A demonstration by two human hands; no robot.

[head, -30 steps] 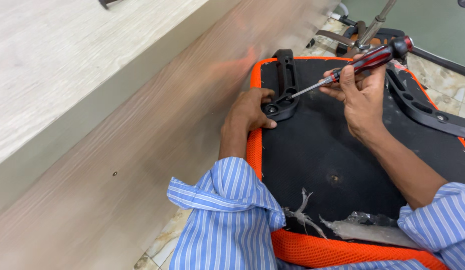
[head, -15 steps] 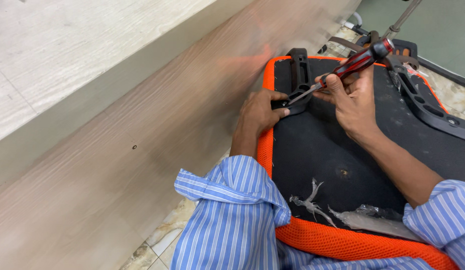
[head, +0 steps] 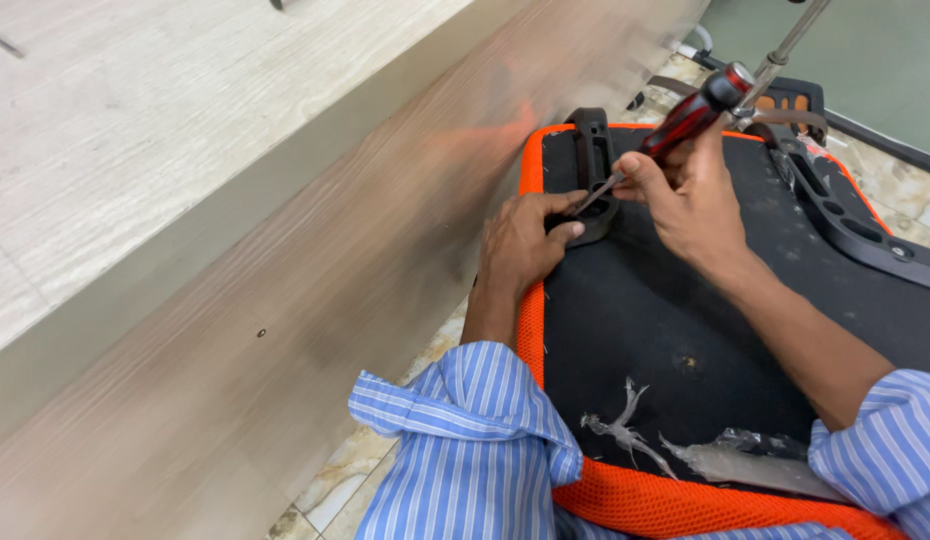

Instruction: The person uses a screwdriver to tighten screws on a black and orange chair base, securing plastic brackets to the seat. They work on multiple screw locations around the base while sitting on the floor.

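Observation:
An upturned chair seat (head: 685, 330) with a black underside and orange mesh edge lies in front of me. My right hand (head: 690, 195) grips a red-and-black screwdriver (head: 690, 115), its tip angled down into a black plastic bracket (head: 590, 160) at the seat's left edge. My left hand (head: 520, 240) rests on the seat's edge, fingers touching the bracket's lower end beside the screwdriver tip. Both forearms come out of rolled blue striped sleeves.
A long wood-grain panel (head: 285, 300) runs diagonally along the left, close to my left arm. A second black bracket (head: 855, 225) lies on the seat's right side. A metal rod (head: 790, 40) and chair parts stand behind. Torn grey scraps (head: 675, 455) stick near the seat's front.
The view has shifted, so the seat and hands sit lower and more central. The screwdriver stays at the bracket, held steeper, and the left fingers remain beside its tip.

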